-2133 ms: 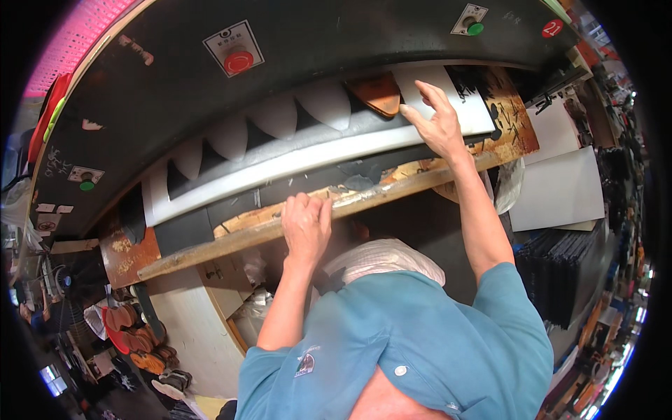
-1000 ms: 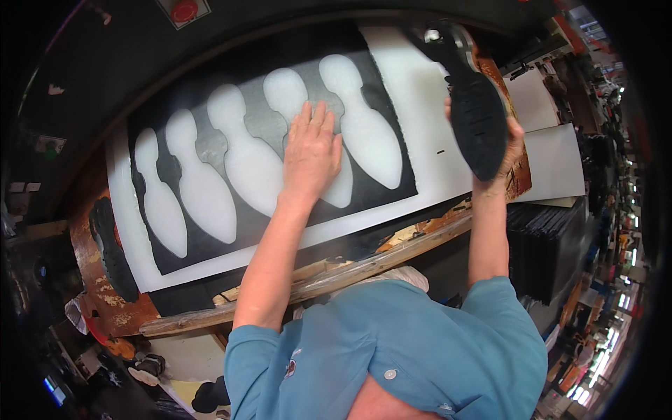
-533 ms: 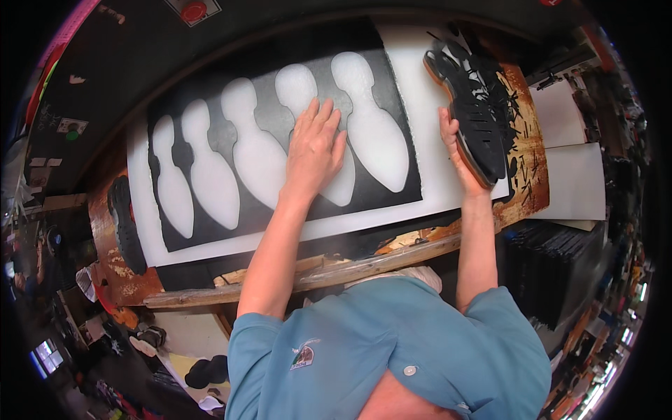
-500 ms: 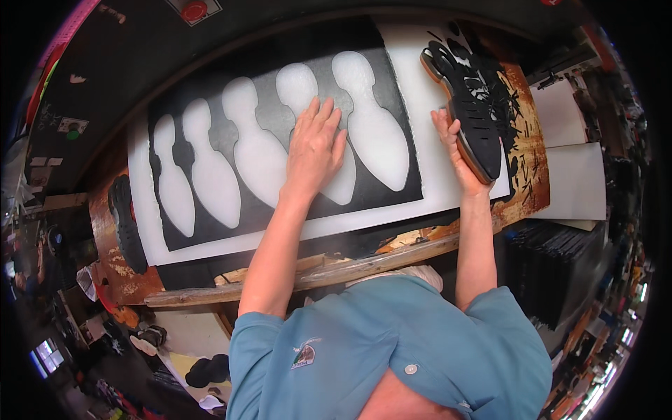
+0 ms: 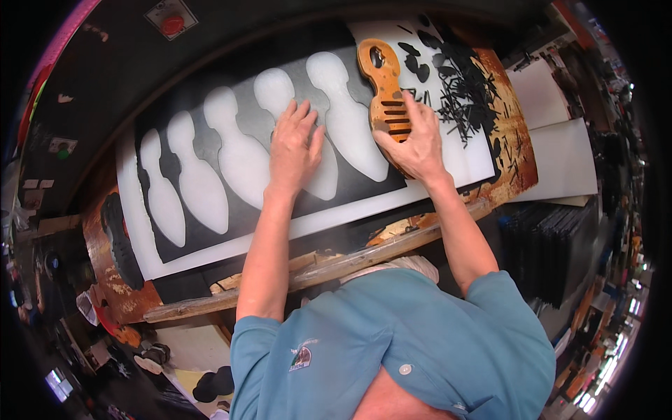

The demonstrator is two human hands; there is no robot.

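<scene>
While the head view bends every edge toward its rim, the layout reads plainly: a black rubbery sheet (image 5: 245, 140) pierced by a row of sole-shaped cut-outs lies on a white cutting board (image 5: 336, 217), which shows through each hole. The left hand (image 5: 294, 143) rests open and flat on the sheet, fingers spread across the strip between two cut-outs, pinning it down. The right hand (image 5: 418, 143) is closed around the near end of an orange sole-shaped wooden die (image 5: 386, 91) with slots and a hole, which lies on the sheet's right edge, just beside the last cut-out. Beyond it a scatter of black offcut slivers (image 5: 465, 98) litters the white board and the rust-stained bench top (image 5: 514, 150). Stacked white sheets (image 5: 560, 150) sit further right, and a red button (image 5: 171, 24) shows on the dark machine housing above.

Judging from this, the die could land overlapping the neighbouring cut-out if it is set too close. The sheet could also creep if the flat palm eases off, and a loose sliver under the die would tilt it.
</scene>
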